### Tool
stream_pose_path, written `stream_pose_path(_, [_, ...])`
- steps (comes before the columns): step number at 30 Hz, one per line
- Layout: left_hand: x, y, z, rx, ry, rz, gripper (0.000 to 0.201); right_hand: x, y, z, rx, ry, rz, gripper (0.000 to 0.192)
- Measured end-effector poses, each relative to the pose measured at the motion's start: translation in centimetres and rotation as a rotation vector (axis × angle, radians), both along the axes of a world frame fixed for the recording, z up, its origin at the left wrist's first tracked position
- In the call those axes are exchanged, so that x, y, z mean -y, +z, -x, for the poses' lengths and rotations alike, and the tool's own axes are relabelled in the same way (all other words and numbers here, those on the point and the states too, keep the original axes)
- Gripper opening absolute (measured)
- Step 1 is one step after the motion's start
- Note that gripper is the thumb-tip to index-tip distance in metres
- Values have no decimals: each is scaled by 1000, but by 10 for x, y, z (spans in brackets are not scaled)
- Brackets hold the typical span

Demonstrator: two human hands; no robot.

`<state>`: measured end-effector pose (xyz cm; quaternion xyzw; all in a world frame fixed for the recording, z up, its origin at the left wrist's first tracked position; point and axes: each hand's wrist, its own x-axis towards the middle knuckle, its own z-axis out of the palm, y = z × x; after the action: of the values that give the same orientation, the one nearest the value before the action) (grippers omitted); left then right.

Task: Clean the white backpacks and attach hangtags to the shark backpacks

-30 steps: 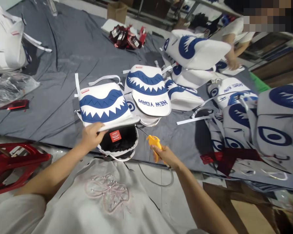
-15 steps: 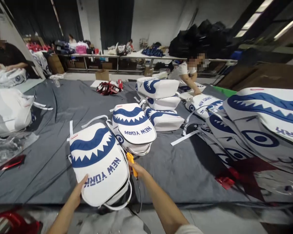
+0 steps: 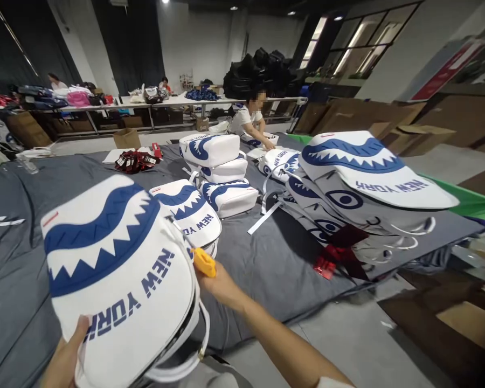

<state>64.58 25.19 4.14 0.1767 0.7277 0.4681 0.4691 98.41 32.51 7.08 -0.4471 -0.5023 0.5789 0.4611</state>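
A white backpack (image 3: pixel 117 318) with blue shark teeth and NEW YORK lettering is tilted up close in front of me. My left hand (image 3: pixel 67 350) grips its lower left side, thumb on the front panel. My right hand (image 3: pixel 220 285) is closed around a small yellow tool (image 3: pixel 204 263) at the backpack's right edge; its exact kind cannot be made out. Whether those fingers also grip the bag is hidden. Just behind lies a second white backpack (image 3: pixel 189 210) of the same design, with a stack of similar backpacks (image 3: pixel 222 170) beyond it.
More backpacks (image 3: pixel 372 161) are piled on the right over dark red shiny packets (image 3: pixel 327 261). Red-and-black items (image 3: pixel 133 160) lie farther back on the grey cloth (image 3: pixel 258 280). A co-worker (image 3: pixel 246 118) leans over the far side. Cardboard (image 3: pixel 412 134) stands at right.
The held backpack has risen off the table and come closer, moving left in view. Both hands keep their holds. My view has turned right, showing more of the right-hand pile.
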Motion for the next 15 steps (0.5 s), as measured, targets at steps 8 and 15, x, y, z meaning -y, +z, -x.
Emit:
stream_pose_path(8, [-164, 49, -88, 166, -212, -159, 64, -101, 16, -77, 34, -396, 64, 29])
stream_pose_path(15, [-193, -19, -158, 85, -162, -82, 46, -41, -70, -133, 29, -525, 357, 27])
